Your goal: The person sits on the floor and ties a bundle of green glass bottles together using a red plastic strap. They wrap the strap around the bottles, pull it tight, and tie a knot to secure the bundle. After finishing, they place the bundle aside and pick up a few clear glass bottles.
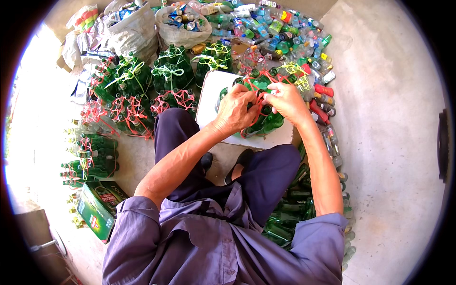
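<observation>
In front of me a cluster of green glass bottles (pixel 273 122) stands upright on a white board (pixel 210 89), with red plastic twine (pixel 257 123) wound around the necks. My left hand (pixel 237 108) is over the near left bottle necks, its curled fingers gripping the twine. From the right, my right hand (pixel 286 101) pinches the same twine between thumb and fingers, close to the left fingertips. The hands hide some of the necks and the exact point where the strands meet.
Tied bundles of green bottles (pixel 172 71) stand to the front and left. Beyond them are sacks of cans (pixel 183 30) and a heap of plastic bottles (pixel 263 25). Loose green bottles (pixel 285 217) lie by my right leg. A green carton (pixel 96 212) sits at left, concrete floor (pixel 384 142) at right.
</observation>
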A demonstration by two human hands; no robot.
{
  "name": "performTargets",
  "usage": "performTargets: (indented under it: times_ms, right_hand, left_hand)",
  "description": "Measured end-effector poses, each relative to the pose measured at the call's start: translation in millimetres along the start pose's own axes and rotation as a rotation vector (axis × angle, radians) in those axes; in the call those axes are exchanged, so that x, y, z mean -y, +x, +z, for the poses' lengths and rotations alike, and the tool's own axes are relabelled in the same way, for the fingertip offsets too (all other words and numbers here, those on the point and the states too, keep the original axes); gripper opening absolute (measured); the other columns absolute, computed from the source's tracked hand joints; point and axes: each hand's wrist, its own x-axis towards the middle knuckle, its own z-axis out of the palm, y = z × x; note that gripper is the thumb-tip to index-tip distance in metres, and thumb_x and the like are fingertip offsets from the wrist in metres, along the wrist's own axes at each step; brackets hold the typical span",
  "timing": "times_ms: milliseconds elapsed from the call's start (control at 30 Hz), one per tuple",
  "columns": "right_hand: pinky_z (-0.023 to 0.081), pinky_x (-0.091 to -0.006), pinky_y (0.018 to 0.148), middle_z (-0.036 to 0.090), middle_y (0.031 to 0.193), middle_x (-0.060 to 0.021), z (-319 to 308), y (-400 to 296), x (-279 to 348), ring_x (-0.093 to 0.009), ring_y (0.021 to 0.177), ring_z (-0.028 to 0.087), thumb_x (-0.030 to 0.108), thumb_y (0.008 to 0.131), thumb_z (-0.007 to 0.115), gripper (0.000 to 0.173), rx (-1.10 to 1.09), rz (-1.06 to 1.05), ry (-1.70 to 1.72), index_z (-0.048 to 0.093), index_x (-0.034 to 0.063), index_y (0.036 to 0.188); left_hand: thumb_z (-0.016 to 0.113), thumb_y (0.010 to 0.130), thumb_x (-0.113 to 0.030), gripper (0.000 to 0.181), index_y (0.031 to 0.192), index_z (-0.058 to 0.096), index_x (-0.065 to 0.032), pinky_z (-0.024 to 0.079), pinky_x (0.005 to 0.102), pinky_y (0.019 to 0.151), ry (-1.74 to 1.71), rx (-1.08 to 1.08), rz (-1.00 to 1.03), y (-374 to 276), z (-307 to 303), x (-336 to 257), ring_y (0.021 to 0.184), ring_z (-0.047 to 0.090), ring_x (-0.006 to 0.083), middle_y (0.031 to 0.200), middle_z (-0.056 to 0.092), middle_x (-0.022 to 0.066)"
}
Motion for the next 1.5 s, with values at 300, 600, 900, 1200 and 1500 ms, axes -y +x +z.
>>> performTargets:
  times_ms: [300, 600, 900, 1200, 1500]
  right_hand:
    - [0.054, -0.0326, 0.056, 0.071, 0.075, -0.0123, 4, -13, 45, -0.017, 0.057, 0.068, 0.017, 0.089, 0.067, 0.053, 0.129, 0.036, -0.192, 0.057, -0.0089, 0.134]
    - [0.043, -0.0259, 0.043, 0.069, 0.097, -0.0096, 5, -19, 42, -0.010, 0.058, 0.062, 0.017, 0.089, 0.070, 0.075, 0.119, 0.230, 0.271, 0.038, -0.0054, 0.153]
    - [0.036, -0.0227, 0.043, 0.066, 0.103, -0.0088, 4, -25, 8, -0.007, 0.058, 0.056, 0.016, 0.091, 0.073, 0.081, 0.153, 0.254, 0.611, 0.030, -0.0049, 0.157]
    - [0.038, -0.0230, 0.045, 0.066, 0.111, -0.0128, 14, -27, -8, -0.007, 0.059, 0.054, 0.015, 0.091, 0.072, 0.080, 0.151, 0.195, 0.616, 0.030, -0.0064, 0.156]
    - [0.054, -0.0317, 0.064, 0.073, 0.107, -0.0143, 34, -37, -14, -0.019, 0.081, 0.070, 0.013, 0.092, 0.070, 0.057, -0.041, 0.042, 0.371, 0.048, -0.0064, 0.141]
  left_hand:
    - [0.078, 0.075, -0.008, 0.016, 0.085, 0.065, -0.0057, 0.053, 0.0457, 0.079, 0.007, 0.003, 0.018, 0, 0, 1, 0.094, 0.063, 0.0362, 0.095, 0.063, 0.0164]
    - [0.073, 0.077, -0.008, 0.014, 0.086, 0.064, -0.0042, 0.053, 0.0465, 0.078, 0.056, 0.004, 0.036, 0, 2, 2, 0.094, 0.063, 0.0364, 0.089, 0.065, 0.0165]
    - [0.073, 0.077, -0.007, 0.013, 0.085, 0.062, -0.0030, 0.052, 0.0468, 0.077, 0.095, 0.012, 0.067, 4, 1, -2, 0.092, 0.063, 0.0366, 0.084, 0.066, 0.0164]
    - [0.076, 0.076, -0.004, 0.017, 0.089, 0.064, -0.0034, 0.052, 0.0464, 0.077, 0.065, -0.004, 0.057, 4, 1, -3, 0.090, 0.063, 0.0361, 0.089, 0.066, 0.0163]
    - [0.076, 0.073, -0.002, 0.016, 0.085, 0.065, -0.0060, 0.050, 0.0451, 0.083, 0.056, -0.117, -0.146, -5, 12, -13, 0.098, 0.060, 0.0342, 0.090, 0.066, 0.0129]
